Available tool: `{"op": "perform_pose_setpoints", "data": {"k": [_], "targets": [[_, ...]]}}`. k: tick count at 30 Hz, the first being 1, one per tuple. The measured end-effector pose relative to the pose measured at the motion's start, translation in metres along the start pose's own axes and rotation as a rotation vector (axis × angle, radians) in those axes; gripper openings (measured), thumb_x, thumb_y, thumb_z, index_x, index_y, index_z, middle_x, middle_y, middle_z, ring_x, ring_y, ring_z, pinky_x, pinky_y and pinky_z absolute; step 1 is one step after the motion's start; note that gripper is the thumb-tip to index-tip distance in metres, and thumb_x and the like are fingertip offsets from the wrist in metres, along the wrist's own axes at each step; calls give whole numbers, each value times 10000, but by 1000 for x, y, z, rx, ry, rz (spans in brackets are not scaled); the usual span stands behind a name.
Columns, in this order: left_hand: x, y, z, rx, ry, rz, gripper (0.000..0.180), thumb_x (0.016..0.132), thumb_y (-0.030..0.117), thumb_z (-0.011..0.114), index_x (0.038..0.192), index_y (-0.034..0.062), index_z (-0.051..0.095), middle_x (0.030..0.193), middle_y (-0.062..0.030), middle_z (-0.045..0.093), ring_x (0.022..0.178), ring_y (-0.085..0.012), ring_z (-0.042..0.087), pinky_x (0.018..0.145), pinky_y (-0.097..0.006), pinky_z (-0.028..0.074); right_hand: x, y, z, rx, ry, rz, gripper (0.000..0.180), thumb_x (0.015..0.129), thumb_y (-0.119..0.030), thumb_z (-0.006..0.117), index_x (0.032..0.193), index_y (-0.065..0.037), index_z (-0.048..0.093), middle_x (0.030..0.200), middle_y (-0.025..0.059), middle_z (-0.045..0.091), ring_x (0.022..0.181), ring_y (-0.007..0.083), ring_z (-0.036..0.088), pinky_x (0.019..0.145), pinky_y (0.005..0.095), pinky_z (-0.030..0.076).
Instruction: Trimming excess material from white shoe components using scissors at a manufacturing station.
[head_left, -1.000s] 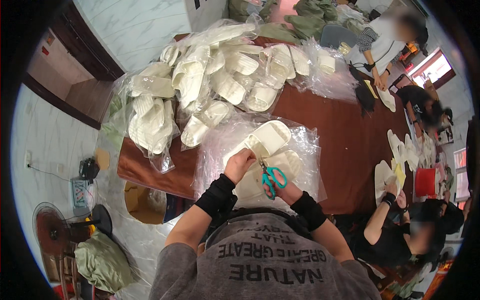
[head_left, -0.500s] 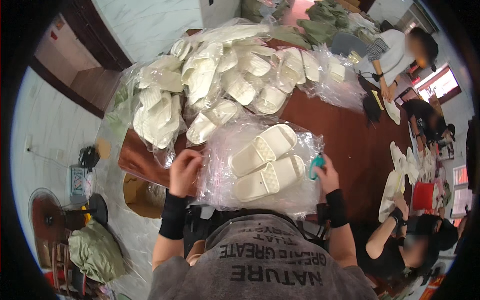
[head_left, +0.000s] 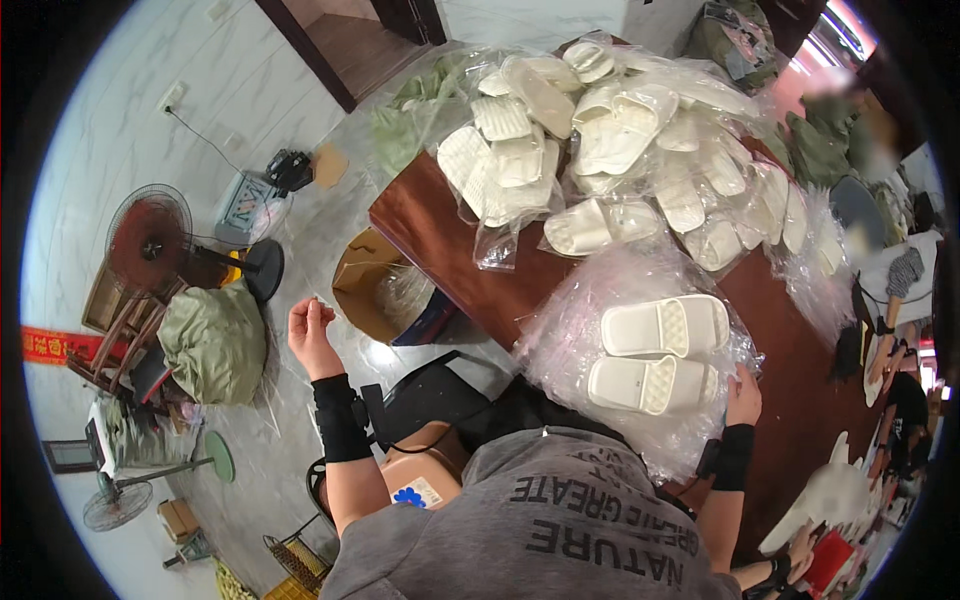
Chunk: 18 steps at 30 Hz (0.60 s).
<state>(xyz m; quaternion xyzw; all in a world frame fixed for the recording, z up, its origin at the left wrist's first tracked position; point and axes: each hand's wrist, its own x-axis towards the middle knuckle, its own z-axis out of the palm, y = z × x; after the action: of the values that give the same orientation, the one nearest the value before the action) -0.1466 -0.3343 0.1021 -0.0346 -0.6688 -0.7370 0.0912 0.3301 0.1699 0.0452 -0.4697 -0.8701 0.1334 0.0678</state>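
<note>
Your left hand [head_left: 312, 322] is hanging out over the floor in the left-centre of the frame, clear of the table [head_left: 440, 235]. Its forearm is running up from the lower edge, leaning slightly left, with a black wristband [head_left: 341, 417] wrapping the wrist. Fingers are curling in toward the thumb, gap narrow; can't tell if anything thin is sitting between the tips. The cardboard box [head_left: 362, 268] is standing just to its right in the frame.

Your right hand [head_left: 743, 397] is sitting at the right edge of the plastic bag stack [head_left: 572, 322], right of centre, fingers pointing up-frame. It's showing mostly its back, so can't tell whether it's gripping the film or just touching it. That forearm is rising from the lower right, nearly vertical.

The white slippers [head_left: 637, 328] are lying side by side on the bag stack, between your hands but much nearer the right one. Bagged slippers [head_left: 620, 130] are heaping up along the top of the table, upper right of frame.
</note>
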Motion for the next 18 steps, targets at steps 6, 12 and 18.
{"op": "perform_pose_setpoints", "data": {"k": [6,12,18], "targets": [[67,-114,-26,63,76,-93,116,899,109,612,978,25,598,832,-37,610,713,-135,606,655,-270,511,-1,-23,-14,11,10,12,325,871,-152,579,1192,-96,580,1077,126,634,842,269,640,765,373,495],[171,-174,-91,991,187,299,335,863,106,637,1165,-16,556,1110,-211,584,1066,-316,557,898,-396,458,1,-86,-17,267,-66,-97,284,865,-124,583,1146,-90,617,1054,119,642,848,253,640,743,321,512],[6,-49,186,543,-357,639,341,830,19,567,1170,12,562,1181,-163,563,1153,-344,490,968,-414,395,-16,-116,-34,-225,-459,-429,186,850,-159,516,998,-124,623,1041,148,579,880,321,590,730,413,495]]}}
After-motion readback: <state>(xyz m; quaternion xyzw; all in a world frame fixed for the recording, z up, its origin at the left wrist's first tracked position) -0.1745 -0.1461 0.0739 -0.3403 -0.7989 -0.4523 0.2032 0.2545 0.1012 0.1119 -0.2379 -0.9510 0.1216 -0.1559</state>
